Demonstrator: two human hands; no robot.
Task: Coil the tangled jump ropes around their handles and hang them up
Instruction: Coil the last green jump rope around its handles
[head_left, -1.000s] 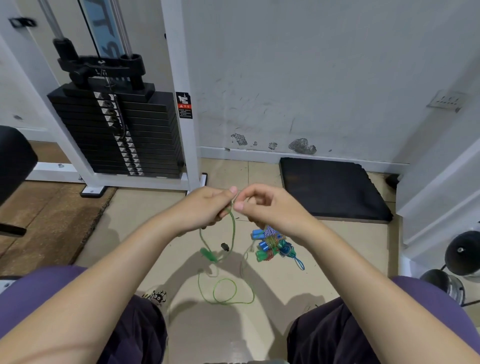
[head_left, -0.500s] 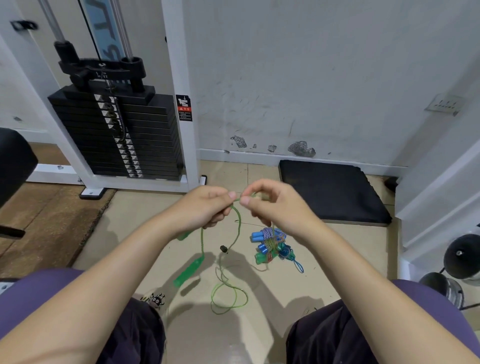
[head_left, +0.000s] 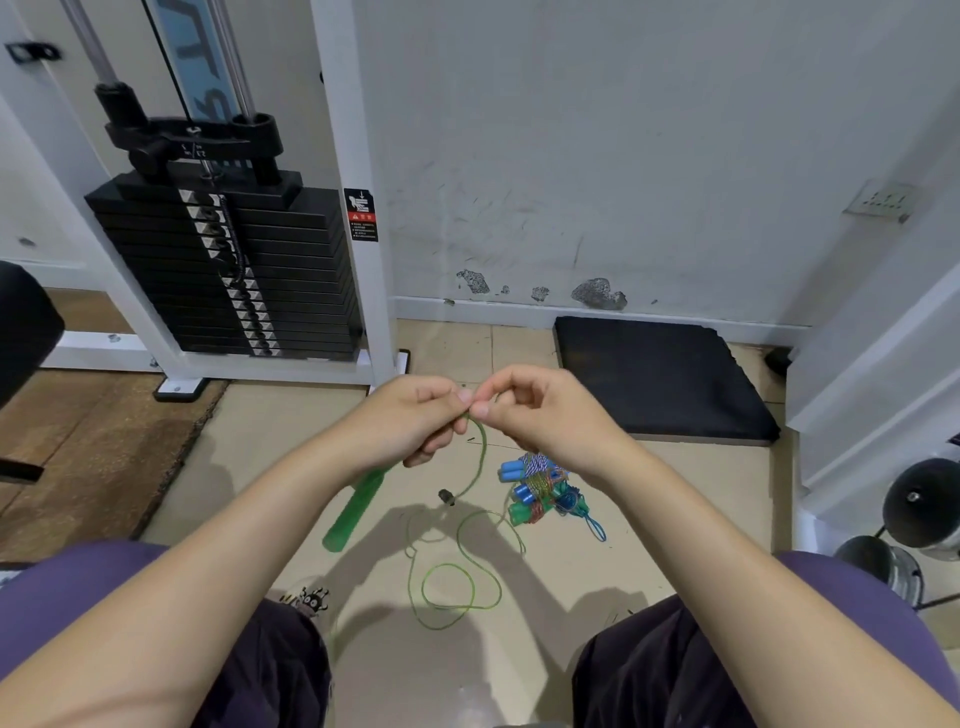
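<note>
Left hand (head_left: 410, 421) and right hand (head_left: 540, 415): thin green plastic rope (head_left: 480, 452) is pinched between both; green cylindrical handle (head_left: 356, 512) is hung below-left, nearer the left.

green rope (head_left: 480, 457): pinched, hanging (loops on floor) | bundle (head_left: 543, 493): tangled

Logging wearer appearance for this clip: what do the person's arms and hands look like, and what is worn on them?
Both forearms are bare. The left hand and right hand wear no gloves, rings or watch. Purple short sleeves cover the upper arms.
</note>
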